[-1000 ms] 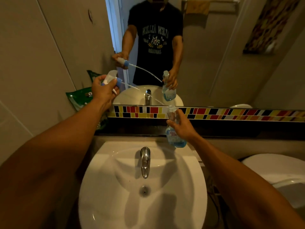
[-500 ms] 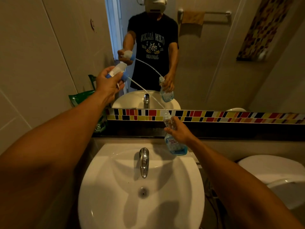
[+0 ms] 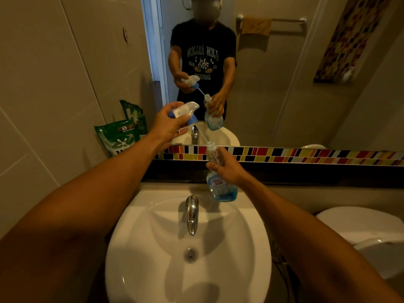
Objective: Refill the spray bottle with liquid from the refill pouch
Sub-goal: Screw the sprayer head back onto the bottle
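Note:
My right hand (image 3: 227,166) grips a clear spray bottle (image 3: 222,186) around its middle, above the back of the sink; a little blue liquid lies in its bottom. My left hand (image 3: 169,130) holds the white and blue trigger spray head (image 3: 185,111) up and to the left of the bottle's neck. The head's thin dip tube (image 3: 202,136) slants down into the open neck. A green refill pouch (image 3: 118,138) leans on the ledge against the left wall, touched by neither hand.
A white basin (image 3: 240,237) with a chrome tap (image 3: 192,213) lies below the hands. A mirror (image 3: 284,84) above a coloured tile strip (image 3: 306,156) reflects me. A white toilet (image 3: 360,226) stands at the right. Tiled wall closes the left side.
My left hand has brought the spray head down and right, closer to the bottle, so more of the dip tube sits inside the neck. The bottle has stayed in my right hand.

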### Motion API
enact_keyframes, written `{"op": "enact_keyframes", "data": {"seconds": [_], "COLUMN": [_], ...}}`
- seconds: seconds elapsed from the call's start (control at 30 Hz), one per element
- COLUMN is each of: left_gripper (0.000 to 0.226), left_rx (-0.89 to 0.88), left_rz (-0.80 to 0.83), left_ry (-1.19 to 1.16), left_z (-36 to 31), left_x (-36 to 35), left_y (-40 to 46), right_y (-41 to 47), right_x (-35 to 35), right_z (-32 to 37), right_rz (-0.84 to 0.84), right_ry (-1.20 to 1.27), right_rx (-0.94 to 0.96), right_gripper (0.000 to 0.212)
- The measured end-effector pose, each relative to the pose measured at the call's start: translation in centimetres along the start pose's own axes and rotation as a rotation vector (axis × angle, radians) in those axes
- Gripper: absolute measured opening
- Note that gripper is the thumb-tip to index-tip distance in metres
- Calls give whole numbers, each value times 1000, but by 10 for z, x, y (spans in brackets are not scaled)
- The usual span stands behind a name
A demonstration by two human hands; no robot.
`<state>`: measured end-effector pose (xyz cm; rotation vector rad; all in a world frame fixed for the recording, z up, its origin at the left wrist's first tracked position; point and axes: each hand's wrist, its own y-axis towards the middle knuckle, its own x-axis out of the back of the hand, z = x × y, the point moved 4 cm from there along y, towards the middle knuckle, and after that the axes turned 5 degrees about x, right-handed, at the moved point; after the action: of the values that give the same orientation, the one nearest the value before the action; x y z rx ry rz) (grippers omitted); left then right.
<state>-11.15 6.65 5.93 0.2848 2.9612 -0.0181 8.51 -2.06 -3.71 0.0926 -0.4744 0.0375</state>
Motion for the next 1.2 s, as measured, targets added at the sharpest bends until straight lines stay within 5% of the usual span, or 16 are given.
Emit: {"op": "enact_keyframes", "data": {"seconds": [0.83, 1.2], "left_gripper": [40, 53], "left_rx": [-35, -221], "left_rz": [180, 79], "left_ry": [143, 224], "left_z": [37, 25], "left_x": [-18, -32], "left_y": [-17, -25], "right_y": [2, 4], "right_x": [-9, -10], "right_z": [26, 39], "right_rz": [47, 61], "right_ry": [26, 25], "right_rx": [46, 55], "right_gripper": [36, 37]}}
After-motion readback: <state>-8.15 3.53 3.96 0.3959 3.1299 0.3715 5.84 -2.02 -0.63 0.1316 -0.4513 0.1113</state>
